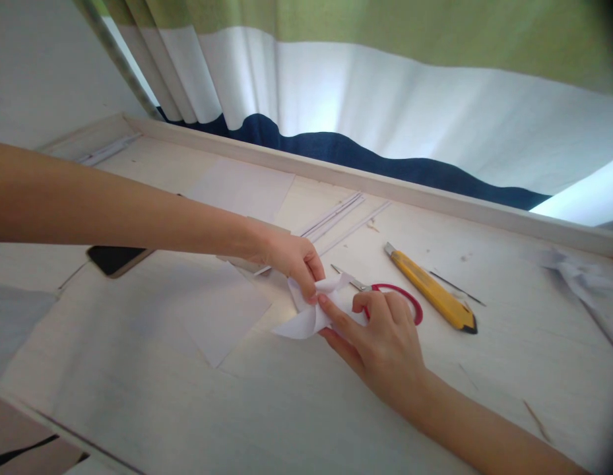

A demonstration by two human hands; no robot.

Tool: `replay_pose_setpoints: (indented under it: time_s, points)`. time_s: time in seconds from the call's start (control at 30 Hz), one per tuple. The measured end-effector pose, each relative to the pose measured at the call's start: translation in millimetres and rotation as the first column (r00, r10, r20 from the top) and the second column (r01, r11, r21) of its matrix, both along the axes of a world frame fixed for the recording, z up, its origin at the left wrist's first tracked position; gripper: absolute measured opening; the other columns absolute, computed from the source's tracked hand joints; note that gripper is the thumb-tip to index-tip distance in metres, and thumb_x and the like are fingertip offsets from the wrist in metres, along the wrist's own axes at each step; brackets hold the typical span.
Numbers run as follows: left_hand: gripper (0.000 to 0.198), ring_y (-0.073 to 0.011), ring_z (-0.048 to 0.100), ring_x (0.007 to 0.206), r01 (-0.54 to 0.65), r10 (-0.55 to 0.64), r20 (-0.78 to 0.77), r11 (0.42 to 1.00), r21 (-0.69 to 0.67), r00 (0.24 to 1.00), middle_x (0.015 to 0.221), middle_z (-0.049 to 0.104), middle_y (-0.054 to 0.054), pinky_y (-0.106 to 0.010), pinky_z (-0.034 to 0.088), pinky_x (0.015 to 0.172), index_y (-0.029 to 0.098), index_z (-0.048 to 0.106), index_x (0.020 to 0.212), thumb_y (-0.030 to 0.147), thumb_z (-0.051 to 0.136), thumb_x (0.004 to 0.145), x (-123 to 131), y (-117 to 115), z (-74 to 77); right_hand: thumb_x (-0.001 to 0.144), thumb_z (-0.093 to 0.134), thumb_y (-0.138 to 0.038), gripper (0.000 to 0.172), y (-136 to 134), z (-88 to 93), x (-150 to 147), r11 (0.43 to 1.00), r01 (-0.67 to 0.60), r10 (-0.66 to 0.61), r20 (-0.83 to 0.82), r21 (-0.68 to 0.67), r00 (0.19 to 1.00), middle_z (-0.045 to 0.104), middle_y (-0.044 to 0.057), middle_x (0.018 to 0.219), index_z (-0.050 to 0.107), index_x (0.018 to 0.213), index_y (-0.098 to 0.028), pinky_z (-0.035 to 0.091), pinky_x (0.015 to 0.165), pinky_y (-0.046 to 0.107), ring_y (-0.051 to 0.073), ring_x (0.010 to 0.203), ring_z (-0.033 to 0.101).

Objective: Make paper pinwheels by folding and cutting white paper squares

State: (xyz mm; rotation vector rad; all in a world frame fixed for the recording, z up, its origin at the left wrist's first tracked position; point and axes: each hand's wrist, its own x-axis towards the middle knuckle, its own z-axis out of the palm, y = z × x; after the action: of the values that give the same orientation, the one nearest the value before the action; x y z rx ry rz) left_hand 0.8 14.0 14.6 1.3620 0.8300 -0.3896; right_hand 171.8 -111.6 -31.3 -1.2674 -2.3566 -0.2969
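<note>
Between my two hands is a white paper pinwheel, its cut points curled in toward the middle. My left hand comes in from the left with its fingers closed on the paper near the centre. From the lower right, my right hand pinches the same paper, forefinger on top by the centre and thumb below. Red-handled scissors lie just behind my right hand, which partly hides them. A yellow utility knife rests farther right, a thin dark stick beside it.
A white paper sheet lies left of my hands, another sheet farther back. Narrow paper strips lie behind my hands. A dark phone is under my left forearm. A raised ledge borders the table below the curtain.
</note>
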Motion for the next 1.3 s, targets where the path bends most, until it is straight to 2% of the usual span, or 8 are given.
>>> replay_pose_setpoints:
  time_s: [0.17,0.4,0.57,0.87,1.03,1.17,1.3]
  points:
    - [0.022,-0.0148,0.061,0.068,-0.003,0.006,0.053,0.999,-0.045,0.999,0.071,0.068,0.000,-0.024,0.047,0.063,0.018,0.066,0.078,0.020,0.069,0.057,-1,1,0.4,0.078,0.055,-0.032,0.025,1,3.9,2,0.997,-0.019,0.020,-0.014,0.072,1.000,0.048,0.011,0.095,0.063,0.101,-0.026,0.039,0.071,0.040,0.025,0.084,0.042]
    - [0.021,-0.0146,0.061,0.069,0.010,-0.003,0.094,0.998,-0.069,0.996,0.066,0.068,0.001,-0.023,0.047,0.064,0.019,0.067,0.078,0.020,0.070,0.057,-5,1,0.0,0.076,0.057,-0.023,0.026,-1,5.6,-1,0.995,-0.023,0.022,0.012,0.097,1.000,0.049,0.010,0.095,0.062,0.101,-0.026,0.040,0.075,0.041,0.024,0.086,0.043]
    - [0.021,-0.0158,0.062,0.070,0.038,-0.028,0.104,0.995,-0.095,0.994,0.074,0.070,0.000,-0.026,0.047,0.068,0.020,0.067,0.079,0.024,0.070,0.059,-8,1,-2.0,0.076,0.056,-0.022,0.026,-3,6.2,-2,0.995,-0.042,0.039,0.027,0.095,0.999,0.048,0.010,0.095,0.062,0.102,-0.025,0.041,0.073,0.041,0.024,0.085,0.043]
    - [0.021,-0.0157,0.061,0.072,0.019,-0.013,0.160,0.999,-0.034,0.987,0.074,0.069,0.001,-0.027,0.045,0.071,0.020,0.066,0.077,0.024,0.071,0.056,-8,-1,-8.1,0.074,0.060,-0.018,0.032,-3,4.5,-2,0.995,-0.041,0.034,0.073,0.092,0.997,0.046,0.010,0.096,0.060,0.105,-0.026,0.041,0.073,0.040,0.024,0.084,0.042]
    - [0.022,-0.0155,0.061,0.070,0.012,-0.003,0.188,0.999,-0.047,0.982,0.071,0.068,0.001,-0.028,0.046,0.071,0.020,0.065,0.077,0.022,0.071,0.056,-10,-2,-11.4,0.075,0.058,-0.019,0.030,-3,4.2,-3,0.996,-0.029,0.021,0.088,0.087,0.996,0.047,0.010,0.096,0.060,0.104,-0.027,0.040,0.073,0.040,0.024,0.084,0.042]
    - [0.019,-0.0148,0.061,0.069,0.010,0.006,0.202,0.997,-0.078,0.979,0.074,0.069,0.001,-0.027,0.046,0.071,0.021,0.066,0.076,0.023,0.070,0.058,-12,-2,-9.9,0.078,0.054,-0.026,0.027,-1,8.6,-5,0.999,-0.031,0.029,0.058,0.026,0.998,0.047,0.011,0.096,0.062,0.104,-0.026,0.040,0.072,0.042,0.026,0.085,0.041]
    - [0.021,-0.0150,0.061,0.071,0.008,0.012,0.241,0.997,-0.081,0.970,0.072,0.068,0.002,-0.027,0.046,0.072,0.021,0.066,0.078,0.022,0.071,0.057,-14,-2,-7.6,0.074,0.057,-0.042,0.036,0,17.3,-4,0.979,-0.036,0.017,-0.093,-0.203,0.996,0.043,0.010,0.101,0.059,0.108,-0.030,0.041,0.070,0.043,0.026,0.086,0.041]
